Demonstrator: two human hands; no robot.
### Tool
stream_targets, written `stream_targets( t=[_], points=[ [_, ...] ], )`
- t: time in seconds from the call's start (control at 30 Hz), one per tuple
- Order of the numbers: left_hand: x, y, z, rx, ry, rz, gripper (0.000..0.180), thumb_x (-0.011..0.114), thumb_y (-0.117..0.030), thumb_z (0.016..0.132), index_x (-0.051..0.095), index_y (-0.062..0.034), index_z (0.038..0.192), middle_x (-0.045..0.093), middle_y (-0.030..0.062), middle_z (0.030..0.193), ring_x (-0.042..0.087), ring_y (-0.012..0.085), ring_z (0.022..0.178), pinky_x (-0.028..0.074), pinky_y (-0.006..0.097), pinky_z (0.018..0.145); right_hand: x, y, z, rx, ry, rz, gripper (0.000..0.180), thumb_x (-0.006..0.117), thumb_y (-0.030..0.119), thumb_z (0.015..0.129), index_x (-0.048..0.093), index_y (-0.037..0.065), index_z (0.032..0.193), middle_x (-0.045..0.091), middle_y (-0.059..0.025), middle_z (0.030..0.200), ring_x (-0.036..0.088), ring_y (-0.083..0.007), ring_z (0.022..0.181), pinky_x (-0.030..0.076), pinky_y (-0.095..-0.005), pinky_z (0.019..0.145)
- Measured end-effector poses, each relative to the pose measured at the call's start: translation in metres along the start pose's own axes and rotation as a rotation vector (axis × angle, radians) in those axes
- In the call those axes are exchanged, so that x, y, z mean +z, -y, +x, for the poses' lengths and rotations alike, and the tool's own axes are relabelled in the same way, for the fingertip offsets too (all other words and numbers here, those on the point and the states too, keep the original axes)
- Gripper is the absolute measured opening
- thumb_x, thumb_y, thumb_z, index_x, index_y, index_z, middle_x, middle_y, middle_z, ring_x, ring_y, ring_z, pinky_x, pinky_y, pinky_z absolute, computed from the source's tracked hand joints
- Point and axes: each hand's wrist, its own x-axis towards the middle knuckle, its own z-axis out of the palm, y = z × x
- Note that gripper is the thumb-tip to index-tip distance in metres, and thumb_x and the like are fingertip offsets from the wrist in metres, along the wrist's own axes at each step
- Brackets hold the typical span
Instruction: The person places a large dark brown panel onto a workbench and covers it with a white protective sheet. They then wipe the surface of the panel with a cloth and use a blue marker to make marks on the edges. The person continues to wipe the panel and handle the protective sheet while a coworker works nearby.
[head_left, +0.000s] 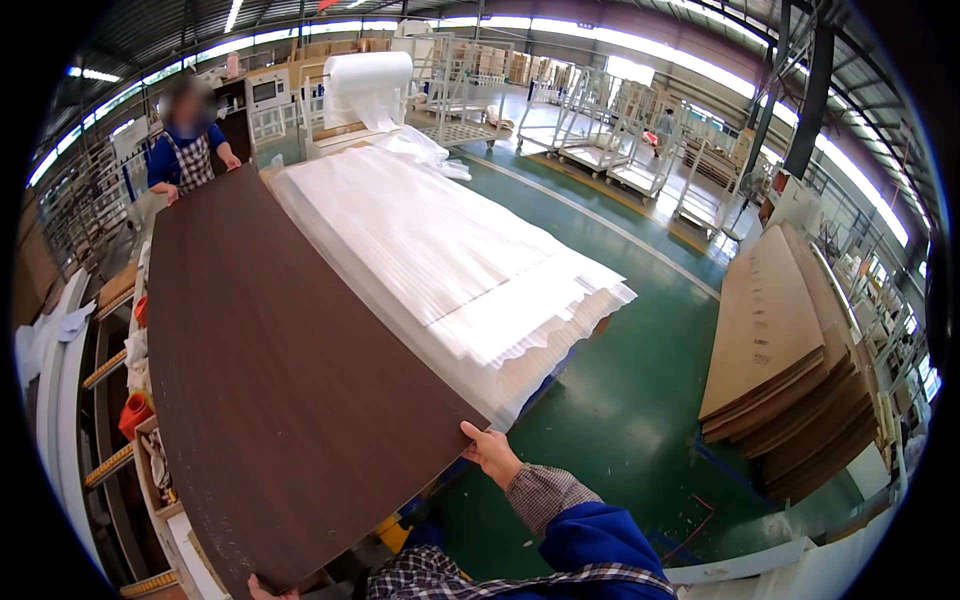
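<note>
Dark brown, with a faint grain, the broad panel (300,380) lies to the left of a stack of white foam sheets (430,245), its long edge running beside them. The right hand (492,455) clasps the near right corner, thumb uppermost; the left hand (270,588), partly cut off by the lower border, grips the near edge. A co-worker (187,150) holds the far end; whether anything supports the underside cannot be told. Good handling probably calls for level ends, matched pace and widely spaced hands, lest the panel twist or scuff. Beyond the stack sits a white roll (368,90); brown cardboard sheets (765,320) are piled at right. An orange container (135,412) crowds the left edge, and the foam's ragged ends could catch a corner.
</note>
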Motion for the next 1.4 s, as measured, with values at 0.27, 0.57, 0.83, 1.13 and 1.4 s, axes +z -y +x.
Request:
stream_targets(
  t=[0.27,0.57,0.83,1.13,1.4],
  points=[
    [0.137,0.181,0.007,0.469,-0.166,0.238,0.040,0.075,-0.019,0.063,0.062,0.0037,0.094,0.061,0.0188,0.092,0.058,0.0292,0.082,0.049,0.039,0.075,-0.104,0.104,0.103,0.026,-0.004,0.003,0.034,0.064,0.024,0.084,0.056,0.002,0.108,0.063,-0.0062,0.098,0.060,-0.0196,0.088,0.048,-0.0367,0.082],
    [0.320,0.244,-0.061,-0.176,-0.104,-0.354,0.056,0.053,-0.038,0.081,0.043,-0.0050,0.125,0.046,0.0124,0.127,0.045,0.0299,0.113,0.040,0.045,0.094,-0.223,0.206,0.200,0.007,-0.004,0.067,0.031,0.063,0.021,0.085,0.055,0.001,0.108,0.063,-0.0069,0.099,0.061,-0.0197,0.085,0.049,-0.0347,0.074],
    [0.483,0.395,-0.086,-0.283,-0.072,-0.542,0.045,0.053,-0.034,0.078,0.047,-0.0079,0.115,0.051,0.0110,0.114,0.050,0.0295,0.106,0.042,0.048,0.093,-0.349,0.345,0.321,-0.013,0.056,0.067,0.042,0.062,0.020,0.086,0.048,0.002,0.121,0.055,-0.0122,0.115,0.056,-0.0263,0.100,0.047,-0.0394,0.083],
    [0.584,0.483,-0.070,-0.250,-0.031,-0.391,0.038,0.049,-0.033,0.076,0.052,-0.0043,0.102,0.059,0.0118,0.100,0.058,0.0287,0.092,0.050,0.042,0.076,-0.430,0.406,0.432,0.024,0.099,-0.014,0.025,0.057,0.027,0.088,0.055,0.008,0.105,0.062,-0.0040,0.097,0.060,-0.0186,0.086,0.052,-0.0322,0.075],
    [0.611,0.477,-0.024,-0.202,-0.196,-0.355,0.039,0.052,-0.026,0.074,0.047,0.0012,0.103,0.056,0.0162,0.098,0.059,0.0321,0.088,0.050,0.047,0.082,-0.432,0.385,0.477,0.137,0.098,0.020,0.031,0.055,0.029,0.090,0.053,0.006,0.111,0.059,-0.0078,0.107,0.059,-0.0203,0.092,0.051,-0.0328,0.080]
  ],
)
